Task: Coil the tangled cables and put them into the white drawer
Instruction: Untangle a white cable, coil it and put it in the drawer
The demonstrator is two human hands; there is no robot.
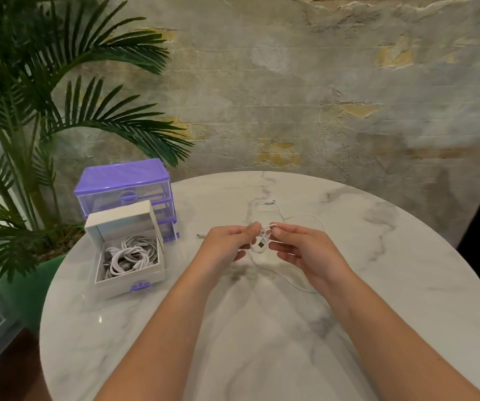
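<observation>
Two bare forearms in view, no sleeves visible. Left hand [227, 244] and right hand [305, 250]: no rings, watch or gloves. Nails short and plain where visible.

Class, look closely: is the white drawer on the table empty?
No: the white drawer already holds several coiled white cables.

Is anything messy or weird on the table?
Only the thin white cable: pinched by the left hand and right hand, it trails uncoiled across the round marble table. The white drawer holds coiled cables.
</observation>
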